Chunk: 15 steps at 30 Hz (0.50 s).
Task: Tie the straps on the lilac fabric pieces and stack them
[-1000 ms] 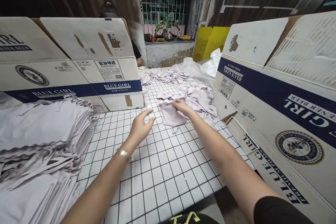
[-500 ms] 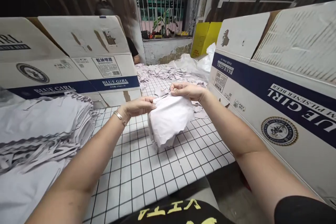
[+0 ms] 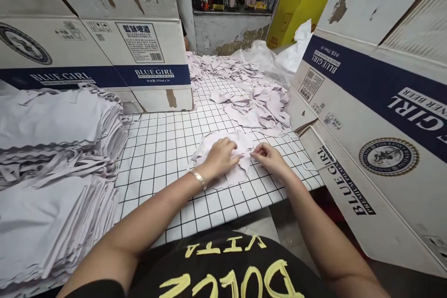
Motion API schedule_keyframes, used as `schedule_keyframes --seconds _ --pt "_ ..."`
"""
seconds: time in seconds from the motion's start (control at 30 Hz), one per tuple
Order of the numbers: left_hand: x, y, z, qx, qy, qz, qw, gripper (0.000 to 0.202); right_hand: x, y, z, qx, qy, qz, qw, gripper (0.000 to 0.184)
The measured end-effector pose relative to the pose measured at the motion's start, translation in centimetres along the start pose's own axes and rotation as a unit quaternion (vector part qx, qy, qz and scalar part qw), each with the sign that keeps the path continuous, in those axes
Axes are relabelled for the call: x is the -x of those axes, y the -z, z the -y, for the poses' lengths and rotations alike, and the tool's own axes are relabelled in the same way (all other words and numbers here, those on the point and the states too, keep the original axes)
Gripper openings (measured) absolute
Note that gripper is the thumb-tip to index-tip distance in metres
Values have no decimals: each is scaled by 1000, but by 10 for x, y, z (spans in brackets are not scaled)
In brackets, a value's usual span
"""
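A pale pinkish-white fabric piece with wavy cut edges lies on the grid-patterned tabletop in front of me. My left hand rests over its middle, fingers bent and thumb along the cloth, gripping it. At the fabric's right edge, my right hand pinches a corner between thumb and fingertips. Just beyond lies a loose heap of similar fabric pieces. Tall stacks of folded pale fabric stand on the left side of the table.
Flattened-open white and blue cartons stand at the left and right. Far back lie more fabric scraps, clear plastic and a yellow box. Part of another person shows behind the left carton.
Both hands have come down with the fabric, which was held up folded and now lies on the table. My left hand moved over it. The view has tilted downward.
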State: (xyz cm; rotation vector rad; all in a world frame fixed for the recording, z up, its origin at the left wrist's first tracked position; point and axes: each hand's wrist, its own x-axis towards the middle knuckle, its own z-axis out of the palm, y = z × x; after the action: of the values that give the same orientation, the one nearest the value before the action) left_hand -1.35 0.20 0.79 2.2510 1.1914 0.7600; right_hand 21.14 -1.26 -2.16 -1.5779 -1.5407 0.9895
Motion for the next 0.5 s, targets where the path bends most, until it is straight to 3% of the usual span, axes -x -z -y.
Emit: schedule_keyframes --seconds 0.13,0.23,0.3,0.4,0.43,0.5 --pt "-49 -38 -3 15 13 51 998 14 42 -21 7 90 -1 -25 996 33" --pt "-72 -39 2 37 45 71 996 16 57 -36 13 210 35 -35 977 38" --pt "-78 -29 4 53 72 71 994 19 57 -40 13 244 61 -49 967 25" --pt "-80 0 1 93 112 62 987 19 44 -40 13 183 47 -84 978 14" --pt "-80 11 -2 117 122 51 984 20 37 -39 14 150 34 -102 983 15" --pt "-81 33 -10 154 128 24 979 24 21 -42 19 86 17 -118 989 36"
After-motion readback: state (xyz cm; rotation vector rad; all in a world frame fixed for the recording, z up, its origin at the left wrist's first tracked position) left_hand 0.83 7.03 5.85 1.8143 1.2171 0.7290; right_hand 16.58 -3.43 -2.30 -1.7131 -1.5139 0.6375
